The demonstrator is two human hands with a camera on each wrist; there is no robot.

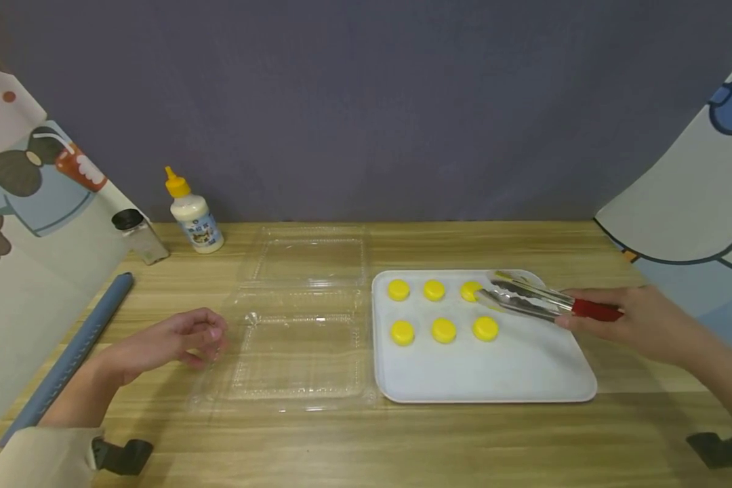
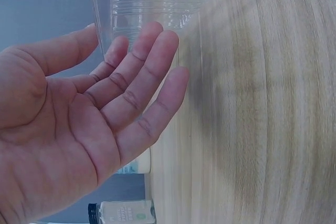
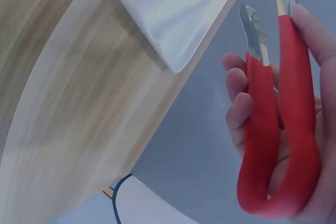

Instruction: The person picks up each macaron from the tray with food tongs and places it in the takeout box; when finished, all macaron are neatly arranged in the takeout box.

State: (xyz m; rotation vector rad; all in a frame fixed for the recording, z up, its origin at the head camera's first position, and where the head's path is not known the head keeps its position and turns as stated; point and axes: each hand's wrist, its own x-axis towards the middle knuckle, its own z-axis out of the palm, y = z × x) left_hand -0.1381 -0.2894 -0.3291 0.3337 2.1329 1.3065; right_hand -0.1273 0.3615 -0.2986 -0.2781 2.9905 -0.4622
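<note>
My right hand (image 1: 653, 322) grips metal tongs (image 3: 281, 114) by their red handles, fingers curled round one arm and thumb along the other. The tongs' scalloped tips stand apart over the back of a white tray (image 1: 482, 376), right at the rightmost yellow round piece (image 1: 470, 291) of the back row. Small yellow discs sit on the tray in two rows of three. To the tray's left lies an unfolded clear plastic box (image 1: 299, 359), its lid (image 1: 308, 261) toward the wall. My left hand (image 1: 167, 342), fingers loosely bent and palm bare, has its fingertips at the box's left rim.
A white squeeze bottle (image 1: 196, 220) with a yellow nozzle and a small black-capped jar (image 1: 143, 237) stand at the back left. A blue-grey roll or bar (image 1: 67, 359) lies along the table's left side. Dark fabric (image 1: 366, 115) hangs behind the table.
</note>
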